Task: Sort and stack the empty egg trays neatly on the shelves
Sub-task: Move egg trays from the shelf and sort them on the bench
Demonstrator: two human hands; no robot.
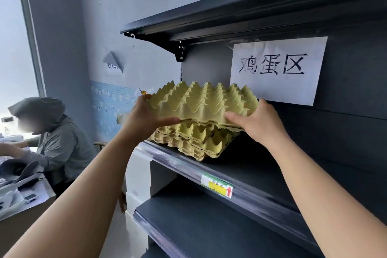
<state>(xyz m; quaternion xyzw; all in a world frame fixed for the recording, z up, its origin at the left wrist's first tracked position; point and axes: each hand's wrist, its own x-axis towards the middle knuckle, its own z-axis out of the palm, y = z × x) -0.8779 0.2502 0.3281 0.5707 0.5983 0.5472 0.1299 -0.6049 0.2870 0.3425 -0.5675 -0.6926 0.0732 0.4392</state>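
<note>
A yellow-green pulp egg tray (204, 101) hangs just above a stack of similar egg trays (194, 142) that sits on the dark middle shelf (247, 172). My left hand (146, 118) grips the top tray's left edge, thumb along its front rim. My right hand (256, 121) holds the right edge, thumb on the front rim and fingers behind it. The tray is tilted slightly, and its front rim rests close over the stack. The back of the stack is hidden by the held tray.
A paper sign (276, 69) with large characters hangs on the shelf's back panel. An upper shelf (230, 14) overhangs. A lower shelf (199, 226) lies below, with a price label (217, 187) on the middle rail. A person in a grey hood (48, 132) sits at a desk at left.
</note>
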